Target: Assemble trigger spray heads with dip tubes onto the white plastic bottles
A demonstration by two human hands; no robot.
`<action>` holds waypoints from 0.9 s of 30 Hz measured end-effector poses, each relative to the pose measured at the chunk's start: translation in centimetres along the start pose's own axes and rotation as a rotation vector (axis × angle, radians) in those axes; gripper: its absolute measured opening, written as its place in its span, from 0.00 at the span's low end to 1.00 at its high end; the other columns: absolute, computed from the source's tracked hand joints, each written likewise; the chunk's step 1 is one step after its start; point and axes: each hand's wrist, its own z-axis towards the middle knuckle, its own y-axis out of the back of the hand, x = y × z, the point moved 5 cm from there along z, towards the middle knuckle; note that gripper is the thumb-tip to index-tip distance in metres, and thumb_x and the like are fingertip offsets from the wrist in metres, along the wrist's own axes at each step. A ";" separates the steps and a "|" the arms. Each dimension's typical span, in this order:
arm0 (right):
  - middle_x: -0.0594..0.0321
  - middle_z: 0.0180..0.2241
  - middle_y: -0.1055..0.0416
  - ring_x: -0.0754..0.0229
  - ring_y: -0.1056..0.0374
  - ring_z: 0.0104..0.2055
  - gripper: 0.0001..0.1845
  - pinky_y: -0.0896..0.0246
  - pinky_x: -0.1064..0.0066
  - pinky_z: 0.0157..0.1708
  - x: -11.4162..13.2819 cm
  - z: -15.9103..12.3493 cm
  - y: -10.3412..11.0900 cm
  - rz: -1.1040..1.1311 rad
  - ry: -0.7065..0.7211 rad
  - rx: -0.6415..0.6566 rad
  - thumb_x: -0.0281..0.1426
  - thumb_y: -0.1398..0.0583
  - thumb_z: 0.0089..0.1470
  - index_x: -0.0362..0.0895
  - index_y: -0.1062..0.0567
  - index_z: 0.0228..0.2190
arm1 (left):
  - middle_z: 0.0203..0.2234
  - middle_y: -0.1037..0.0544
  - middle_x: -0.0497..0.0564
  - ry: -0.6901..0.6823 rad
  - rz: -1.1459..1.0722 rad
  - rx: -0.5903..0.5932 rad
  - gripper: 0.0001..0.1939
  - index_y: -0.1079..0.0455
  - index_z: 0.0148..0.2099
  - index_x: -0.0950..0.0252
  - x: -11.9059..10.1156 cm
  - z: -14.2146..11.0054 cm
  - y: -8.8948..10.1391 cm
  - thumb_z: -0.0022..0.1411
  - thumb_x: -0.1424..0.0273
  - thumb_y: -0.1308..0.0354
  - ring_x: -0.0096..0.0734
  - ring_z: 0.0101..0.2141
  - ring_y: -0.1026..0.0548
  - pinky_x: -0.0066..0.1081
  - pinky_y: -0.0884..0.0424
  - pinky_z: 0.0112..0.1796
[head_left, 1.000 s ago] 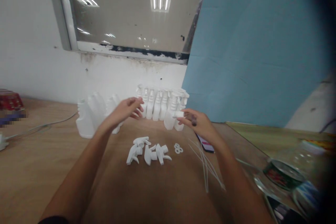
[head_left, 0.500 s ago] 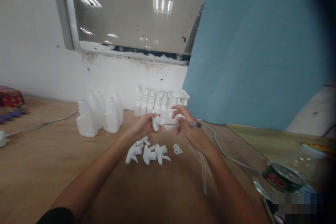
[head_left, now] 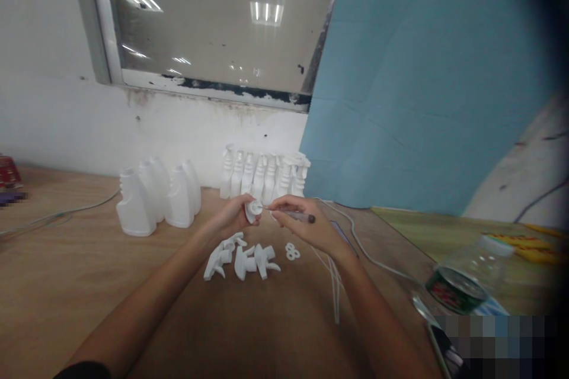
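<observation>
My left hand [head_left: 235, 214] grips a white trigger spray head [head_left: 253, 211], its round opening turned toward the right. In my right hand [head_left: 309, 226] is a slim screwdriver-like tool [head_left: 302, 217] with a dark, purplish handle, pinched between thumb and fingers. The tool's thin shaft points left and its tip meets the spray head's opening; whether it is inside I cannot tell. Below the hands lie several loose white trigger heads [head_left: 263, 260]. A few white ring gaskets [head_left: 291, 252] are beside them, and thin white dip tubes [head_left: 334, 296] lie near my right forearm.
White bottles without tops [head_left: 136, 207] stand at the left back. A row of bottles with spray heads [head_left: 249, 174] stands against the wall. On the right are a cable [head_left: 373, 254], a clear plastic jar [head_left: 471, 275] and a phone-like object [head_left: 440, 343].
My right hand's fingers have closed on the tool, and its tip has come up to the spray head. The spray head has turned in my left hand. The whole view has shifted slightly.
</observation>
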 end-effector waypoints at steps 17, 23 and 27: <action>0.64 0.29 0.33 0.63 0.39 0.31 0.06 0.45 0.72 0.33 0.9 -0.6 -2.1 -0.353 0.263 0.172 0.25 0.48 0.59 0.44 0.32 0.31 | 0.18 0.29 0.44 -0.146 0.342 -0.250 0.05 0.35 0.31 0.66 -0.2 0.1 1.6 0.52 0.71 0.42 0.21 0.16 0.34 0.22 0.40 0.18; 0.66 0.27 0.30 0.64 0.35 0.30 0.08 0.44 0.73 0.31 -0.3 -0.4 -0.9 -0.163 0.120 0.184 0.26 0.45 0.58 0.43 0.28 0.27 | 0.17 0.32 0.43 -0.057 0.348 -0.165 0.08 0.35 0.31 0.66 0.1 0.1 1.2 0.52 0.68 0.41 0.21 0.16 0.36 0.21 0.40 0.17; 0.65 0.26 0.28 0.64 0.32 0.29 0.08 0.41 0.73 0.31 -1.1 -0.5 -0.5 -0.021 0.032 0.214 0.26 0.43 0.57 0.43 0.27 0.27 | 0.16 0.34 0.42 0.014 0.333 -0.115 0.07 0.35 0.30 0.67 0.6 0.2 0.9 0.50 0.70 0.40 0.19 0.15 0.37 0.20 0.42 0.17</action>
